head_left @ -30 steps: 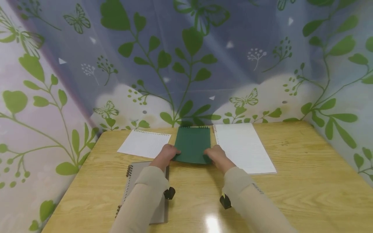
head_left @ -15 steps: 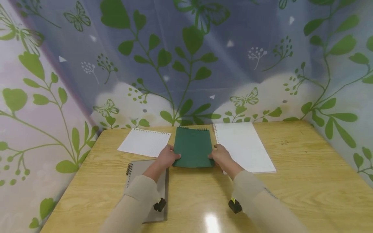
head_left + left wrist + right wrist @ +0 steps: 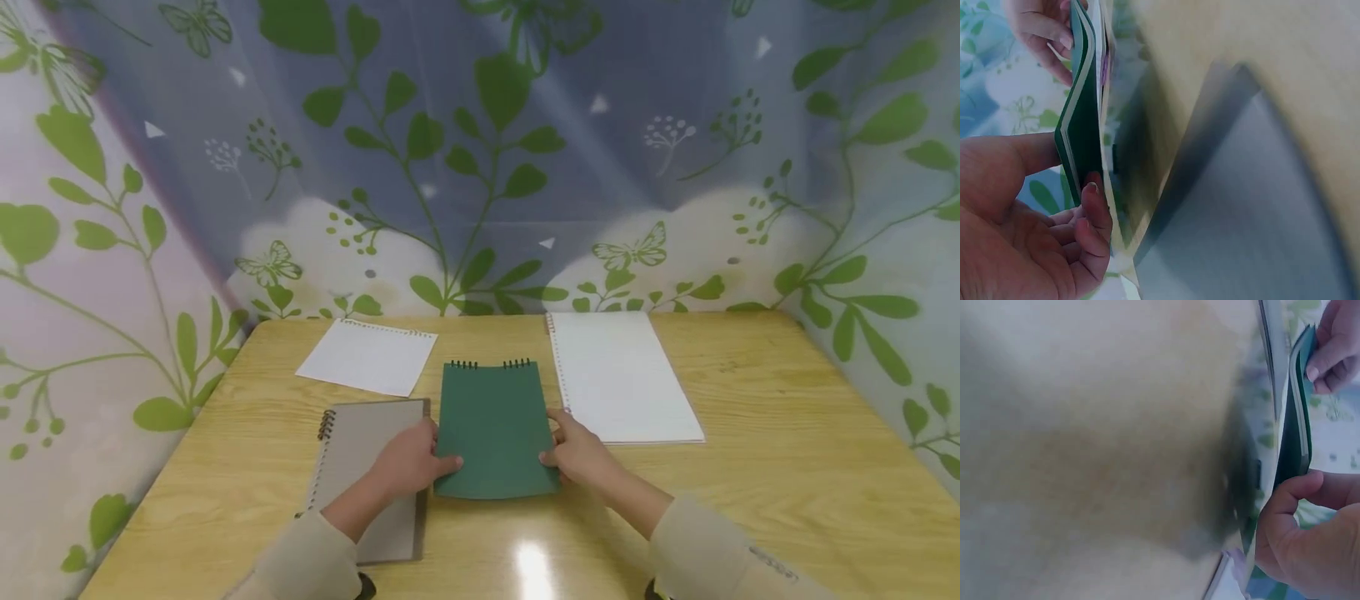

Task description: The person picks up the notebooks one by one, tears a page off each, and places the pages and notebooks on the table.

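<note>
A green spiral notebook (image 3: 495,429), its coil along the far edge, is held above the table between my two hands. My left hand (image 3: 411,458) grips its left side, thumb on the cover and fingers underneath. On the opposite side my right hand (image 3: 583,450) pinches the edge in the same way. The left wrist view catches the notebook (image 3: 1085,119) edge-on and slightly bent, with pale pages between green covers. In the right wrist view the notebook (image 3: 1297,406) also appears from its edge, its shadow on the wood below.
A grey spiral notebook (image 3: 367,450) lies at the left, partly under my left arm. Behind it is a loose white sheet (image 3: 367,357) with a torn, perforated edge. A larger white lined pad (image 3: 622,375) lies at the right. Patterned cloth (image 3: 480,167) hangs behind the wooden table (image 3: 780,467).
Both hands have drawn the green notebook from the table's back edge toward me, and it now stands clear of the cloth. The other notebook, sheet and pad stay where they were.
</note>
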{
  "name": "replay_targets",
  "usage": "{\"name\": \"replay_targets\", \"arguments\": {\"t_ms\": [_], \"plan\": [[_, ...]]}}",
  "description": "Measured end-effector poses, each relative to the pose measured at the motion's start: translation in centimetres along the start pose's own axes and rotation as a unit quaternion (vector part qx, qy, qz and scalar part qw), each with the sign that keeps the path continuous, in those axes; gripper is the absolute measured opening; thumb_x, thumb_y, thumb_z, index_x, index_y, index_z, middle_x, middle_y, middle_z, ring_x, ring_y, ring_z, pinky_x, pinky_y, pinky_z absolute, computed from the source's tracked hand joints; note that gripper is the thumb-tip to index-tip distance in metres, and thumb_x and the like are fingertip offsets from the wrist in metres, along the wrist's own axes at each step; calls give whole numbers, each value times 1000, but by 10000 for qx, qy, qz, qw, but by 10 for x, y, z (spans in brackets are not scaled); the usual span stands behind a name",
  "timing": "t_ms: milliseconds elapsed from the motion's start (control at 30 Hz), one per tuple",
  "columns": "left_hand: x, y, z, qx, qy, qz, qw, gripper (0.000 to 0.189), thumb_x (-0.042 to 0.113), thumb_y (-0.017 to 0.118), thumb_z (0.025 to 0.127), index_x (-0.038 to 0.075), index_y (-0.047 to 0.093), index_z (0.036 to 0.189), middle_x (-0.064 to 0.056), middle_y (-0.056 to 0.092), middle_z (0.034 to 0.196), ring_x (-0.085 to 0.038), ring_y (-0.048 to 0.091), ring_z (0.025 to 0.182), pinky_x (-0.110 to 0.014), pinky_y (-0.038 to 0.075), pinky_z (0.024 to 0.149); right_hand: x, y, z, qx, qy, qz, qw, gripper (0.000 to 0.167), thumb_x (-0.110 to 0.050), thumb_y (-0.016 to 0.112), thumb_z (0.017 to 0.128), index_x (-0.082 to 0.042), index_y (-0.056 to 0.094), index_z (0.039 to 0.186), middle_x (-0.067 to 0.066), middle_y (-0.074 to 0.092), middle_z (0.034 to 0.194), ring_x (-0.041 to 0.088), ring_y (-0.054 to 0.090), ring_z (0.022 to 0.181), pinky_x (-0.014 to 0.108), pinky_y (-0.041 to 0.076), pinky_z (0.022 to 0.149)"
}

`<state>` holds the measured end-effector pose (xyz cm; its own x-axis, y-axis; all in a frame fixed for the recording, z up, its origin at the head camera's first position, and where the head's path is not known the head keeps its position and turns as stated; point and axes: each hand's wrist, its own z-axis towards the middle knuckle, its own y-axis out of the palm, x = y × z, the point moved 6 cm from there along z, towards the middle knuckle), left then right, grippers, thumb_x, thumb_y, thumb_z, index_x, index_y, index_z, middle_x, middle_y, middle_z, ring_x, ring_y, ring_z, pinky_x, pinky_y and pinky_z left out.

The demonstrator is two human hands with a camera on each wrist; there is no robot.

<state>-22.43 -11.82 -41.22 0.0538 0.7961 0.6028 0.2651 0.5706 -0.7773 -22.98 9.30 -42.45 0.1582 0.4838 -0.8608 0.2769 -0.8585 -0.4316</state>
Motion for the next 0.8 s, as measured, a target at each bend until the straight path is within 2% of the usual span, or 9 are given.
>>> {"name": "replay_targets", "arguments": {"t_ms": [167,300,433,633,800], "plan": [[1,13,-22,-288,182,82,9994,33,30,68,82,7,45,81,-1,44,64,-12,38,54,-26,29,47,14,3,-26,139,-14,89,9999,67,5,59,81,0,30,141,12,51,94,14,40,52,25,38,47],[-2,22,-34,-386,160,172,9990,33,32,69,80,8,46,79,1,45,62,-12,38,52,-25,29,46,22,9,-38,126,-33,44,9999,67,5,60,80,-1,31,140,11,52,93,16,45,55,25,40,45],[-4,26,-38,-308,22,340,9989,34,32,70,79,8,47,78,0,46,61,-13,40,52,-27,29,45,26,13,-41,67,-177,13,9998,68,6,61,79,1,31,139,10,52,88,16,46,58,24,42,46],[-2,28,-41,-345,-134,754,9965,35,32,72,76,4,50,78,-3,49,62,-16,44,53,-29,34,45,29,20,-45,-269,-611,-84,9977,68,8,60,75,8,30,137,12,52,80,17,54,63,28,47,44],[0,25,-40,-459,-70,967,9942,36,31,73,75,1,53,81,-4,50,64,-16,45,55,-29,35,47,30,19,-46,-164,-441,-355,9983,68,4,66,73,14,34,132,18,48,94,22,53,76,30,50,47]]}}
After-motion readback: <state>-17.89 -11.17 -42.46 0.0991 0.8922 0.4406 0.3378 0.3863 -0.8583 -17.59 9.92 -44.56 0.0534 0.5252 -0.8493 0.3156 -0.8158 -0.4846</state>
